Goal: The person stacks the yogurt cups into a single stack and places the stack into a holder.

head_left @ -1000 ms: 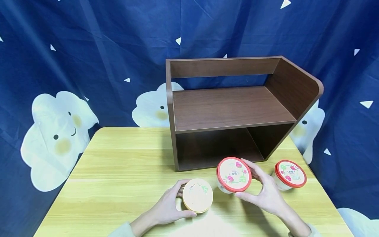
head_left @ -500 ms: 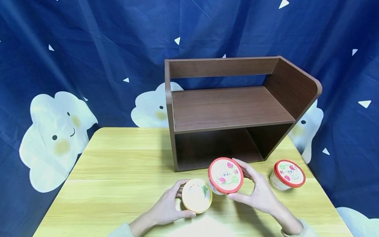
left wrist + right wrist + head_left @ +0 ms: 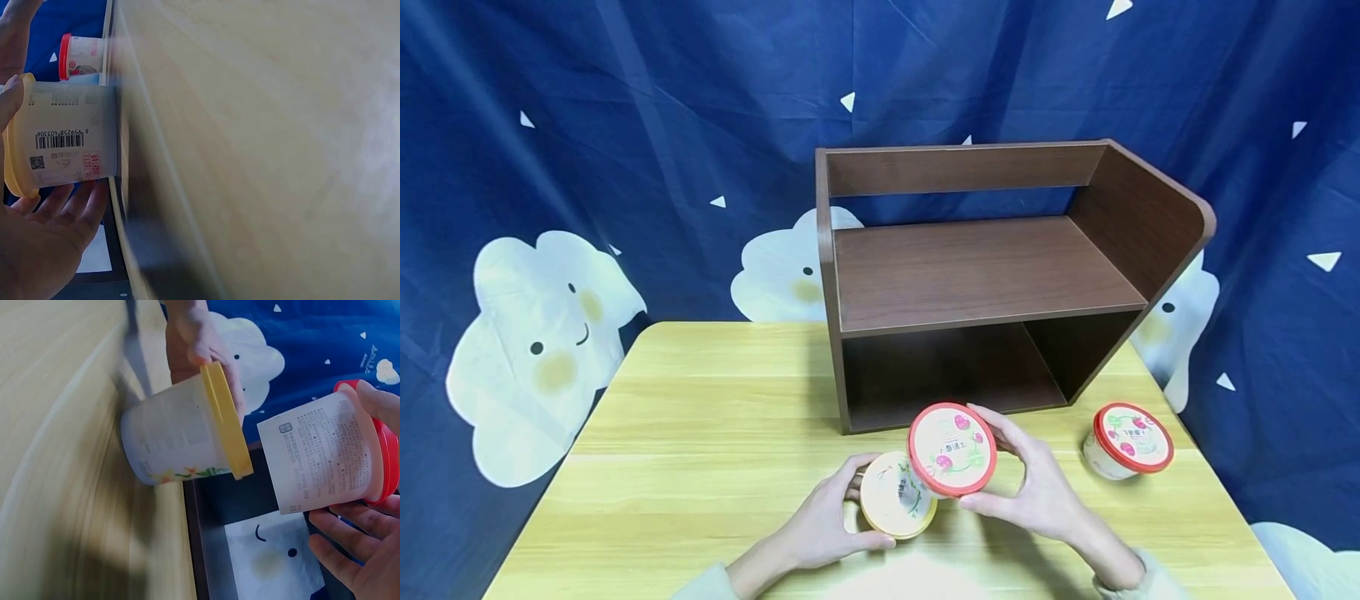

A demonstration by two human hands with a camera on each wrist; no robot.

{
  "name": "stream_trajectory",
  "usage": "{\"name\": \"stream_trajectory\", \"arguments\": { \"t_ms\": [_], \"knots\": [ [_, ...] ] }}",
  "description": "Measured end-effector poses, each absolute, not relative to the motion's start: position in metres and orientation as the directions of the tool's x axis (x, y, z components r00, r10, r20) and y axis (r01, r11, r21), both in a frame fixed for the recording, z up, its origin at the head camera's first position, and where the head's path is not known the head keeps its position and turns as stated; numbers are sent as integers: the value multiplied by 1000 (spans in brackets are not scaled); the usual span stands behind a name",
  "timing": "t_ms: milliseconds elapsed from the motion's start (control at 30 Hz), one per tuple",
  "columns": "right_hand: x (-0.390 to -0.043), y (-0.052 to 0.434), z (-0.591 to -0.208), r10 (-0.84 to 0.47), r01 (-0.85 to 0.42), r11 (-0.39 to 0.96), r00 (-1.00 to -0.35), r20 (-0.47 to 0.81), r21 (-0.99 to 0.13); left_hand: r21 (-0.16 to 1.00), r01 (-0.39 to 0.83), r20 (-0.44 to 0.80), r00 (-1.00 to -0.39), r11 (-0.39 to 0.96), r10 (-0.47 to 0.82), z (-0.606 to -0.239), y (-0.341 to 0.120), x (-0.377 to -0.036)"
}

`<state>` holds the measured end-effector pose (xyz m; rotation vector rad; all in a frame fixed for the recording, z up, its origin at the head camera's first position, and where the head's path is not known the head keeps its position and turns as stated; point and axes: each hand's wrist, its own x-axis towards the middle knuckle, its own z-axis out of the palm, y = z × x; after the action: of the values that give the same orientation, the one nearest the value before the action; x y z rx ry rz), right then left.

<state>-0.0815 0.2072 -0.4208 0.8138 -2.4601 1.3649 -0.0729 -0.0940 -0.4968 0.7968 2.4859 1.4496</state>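
A pale wooden table (image 3: pixel 700 433) stands before a starry blue curtain; nearest, the left hand (image 3: pixel 820 525) grips the yellow-lidded cup (image 3: pixel 897 494) standing on it; the right hand (image 3: pixel 1033 492) holds the red-lidded cup (image 3: pixel 952 450), which has moved left over the last second and now overlaps the yellow lid, so stacking looks close. The right wrist view shows it lifted and tilted, still apart. Beyond lie a second red-lidded cup (image 3: pixel 1129 440) and the brown shelf (image 3: pixel 985 275).

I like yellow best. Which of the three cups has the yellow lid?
The yellow-lidded cup is the one the left hand holds on the table. The cup in the right hand and the far-right cup have red lids.
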Motion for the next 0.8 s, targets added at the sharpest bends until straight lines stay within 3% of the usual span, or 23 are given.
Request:
{"name": "stream_trajectory", "arguments": {
  "t_ms": [800],
  "knots": [
    [-81, 188, -433, -409, -557, 373, -817, 408, -742, 856, 359, 131, -847, 371, 516, -497, -94, -73]
  ]
}}
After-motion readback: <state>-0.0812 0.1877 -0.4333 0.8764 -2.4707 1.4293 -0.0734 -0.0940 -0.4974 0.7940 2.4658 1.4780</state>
